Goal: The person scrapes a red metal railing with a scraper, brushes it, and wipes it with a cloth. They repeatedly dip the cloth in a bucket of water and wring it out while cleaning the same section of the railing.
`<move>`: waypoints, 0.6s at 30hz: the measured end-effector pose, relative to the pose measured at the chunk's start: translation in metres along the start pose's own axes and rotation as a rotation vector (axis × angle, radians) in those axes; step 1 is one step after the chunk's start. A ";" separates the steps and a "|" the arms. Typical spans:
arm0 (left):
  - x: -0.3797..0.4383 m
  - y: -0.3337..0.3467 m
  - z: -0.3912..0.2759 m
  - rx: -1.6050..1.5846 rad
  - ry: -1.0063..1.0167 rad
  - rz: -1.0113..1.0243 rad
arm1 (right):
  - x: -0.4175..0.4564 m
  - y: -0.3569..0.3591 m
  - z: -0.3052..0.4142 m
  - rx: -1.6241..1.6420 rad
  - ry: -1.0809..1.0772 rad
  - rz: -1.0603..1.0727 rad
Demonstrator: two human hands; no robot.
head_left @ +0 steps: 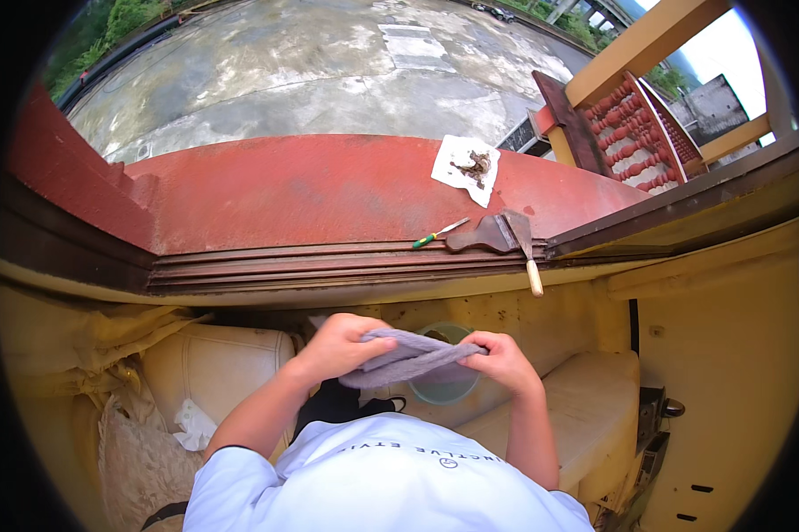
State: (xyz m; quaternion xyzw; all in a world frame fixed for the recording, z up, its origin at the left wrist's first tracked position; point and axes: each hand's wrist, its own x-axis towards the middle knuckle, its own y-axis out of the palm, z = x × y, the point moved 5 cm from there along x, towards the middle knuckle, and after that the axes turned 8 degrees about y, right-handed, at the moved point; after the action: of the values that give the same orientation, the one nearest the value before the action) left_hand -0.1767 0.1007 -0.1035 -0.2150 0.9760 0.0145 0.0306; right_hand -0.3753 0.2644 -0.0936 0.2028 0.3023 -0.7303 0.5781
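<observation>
A folded grey cloth [413, 359] is stretched between my two hands, in front of my chest. My left hand [346, 349] grips its left end, thumb on top. The right end is pinched in my right hand [500, 360]. Below the cloth stands a round translucent bucket [443, 389], partly hidden by it; what it holds I cannot tell. Ahead, on the window track, rest a wide scraper with a pale wooden handle [534, 276], a brown wooden-handled tool [480, 236] and a small green-handled, narrow-bladed tool [439, 234].
On the red sill [293, 193] lies a white paper sheet [466, 169] with dark scrapings. A cushioned seat [220, 366] is at left, with a crumpled white tissue [194, 424]. Another padded seat [572, 405] is at right. The brown window frame [293, 266] runs across ahead.
</observation>
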 end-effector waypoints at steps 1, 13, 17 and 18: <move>-0.007 -0.014 -0.004 -0.040 -0.101 0.007 | 0.006 0.003 0.000 0.025 0.043 0.043; -0.078 -0.087 -0.071 -0.933 0.276 0.014 | 0.065 0.025 0.037 -0.381 -0.364 -0.283; -0.107 -0.107 -0.082 -0.892 0.451 -0.082 | 0.093 -0.002 0.061 -0.593 -0.408 -0.599; -0.115 -0.112 -0.085 -0.855 0.491 -0.129 | 0.105 -0.004 0.062 -0.629 -0.433 -0.632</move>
State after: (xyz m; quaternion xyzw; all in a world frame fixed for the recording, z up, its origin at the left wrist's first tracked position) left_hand -0.0295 0.0434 -0.0123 -0.2654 0.8458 0.3605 -0.2904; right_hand -0.4018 0.1474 -0.1144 -0.2395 0.4276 -0.7686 0.4111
